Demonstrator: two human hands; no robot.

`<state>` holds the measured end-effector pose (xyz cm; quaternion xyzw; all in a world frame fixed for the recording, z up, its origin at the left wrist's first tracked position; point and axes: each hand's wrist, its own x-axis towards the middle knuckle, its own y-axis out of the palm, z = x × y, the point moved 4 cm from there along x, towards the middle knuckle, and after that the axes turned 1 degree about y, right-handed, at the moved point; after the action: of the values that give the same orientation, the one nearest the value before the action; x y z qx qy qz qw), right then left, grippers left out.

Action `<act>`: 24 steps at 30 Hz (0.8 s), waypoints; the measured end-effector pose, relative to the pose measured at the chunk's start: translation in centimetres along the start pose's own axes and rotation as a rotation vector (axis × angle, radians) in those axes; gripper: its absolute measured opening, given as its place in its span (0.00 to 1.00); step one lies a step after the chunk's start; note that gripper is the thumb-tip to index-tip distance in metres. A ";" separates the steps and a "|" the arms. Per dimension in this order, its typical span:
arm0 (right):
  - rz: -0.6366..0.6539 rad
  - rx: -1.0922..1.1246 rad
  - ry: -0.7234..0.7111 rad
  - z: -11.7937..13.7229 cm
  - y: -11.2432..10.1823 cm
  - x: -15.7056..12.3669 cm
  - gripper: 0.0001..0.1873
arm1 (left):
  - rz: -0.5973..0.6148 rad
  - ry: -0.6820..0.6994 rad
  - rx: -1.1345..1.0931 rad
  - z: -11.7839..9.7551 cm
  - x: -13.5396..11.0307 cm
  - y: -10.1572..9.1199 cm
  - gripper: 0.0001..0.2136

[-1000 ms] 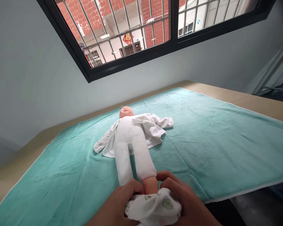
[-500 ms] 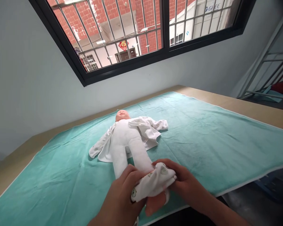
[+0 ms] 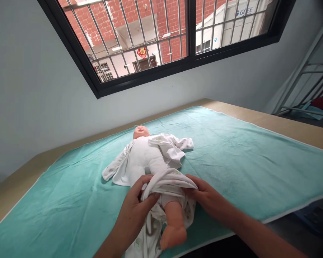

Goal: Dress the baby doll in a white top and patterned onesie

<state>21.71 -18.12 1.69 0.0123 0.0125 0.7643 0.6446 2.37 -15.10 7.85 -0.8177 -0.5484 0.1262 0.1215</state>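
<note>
A baby doll [image 3: 146, 154] lies on its back on a teal towel [image 3: 231, 157], head toward the window, in an unbuttoned white printed shirt [image 3: 174, 148]. White printed baby trousers [image 3: 168, 181] are bunched over one of its legs, and a bare foot [image 3: 173, 236] sticks out below. My left hand [image 3: 136, 206] pinches the left side of the trousers' waistband, fingers closed on the cloth. On the right side of the waistband, my right hand [image 3: 204, 195] grips the cloth too. The doll's other leg is hidden under the cloth and my left hand.
The towel covers a tan table [image 3: 285, 123] set against a grey wall. A barred, black-framed window [image 3: 161, 39] is above. A metal rack [image 3: 307, 86] stands at the far right. The table's near edge runs just below my hands.
Both hands have pulled the bunched trousers from the doll's ankle up over its leg toward the hips. The foot is now bare below the cloth.
</note>
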 end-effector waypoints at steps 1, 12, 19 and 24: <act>0.002 -0.019 -0.005 0.1 -0.1 0.1 0.22 | -0.005 -0.003 0.011 0.1 0.0 0.1 0.14; -0.153 -0.242 -0.029 -0.2 -2.2 2.4 0.13 | -0.032 -0.078 -0.070 0.3 0.4 0.0 0.12; -0.107 -0.282 -0.184 -0.2 -1.9 1.1 0.24 | 0.204 0.211 0.184 1.7 -0.6 2.6 0.11; -0.049 -0.368 -0.234 -0.7 -2.6 0.7 0.18 | 0.356 0.264 0.213 3.4 -1.6 1.9 0.20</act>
<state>24.17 -16.98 0.93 -0.0172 -0.2017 0.7311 0.6515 2.32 -17.05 4.09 -0.8935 -0.3585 0.0948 0.2532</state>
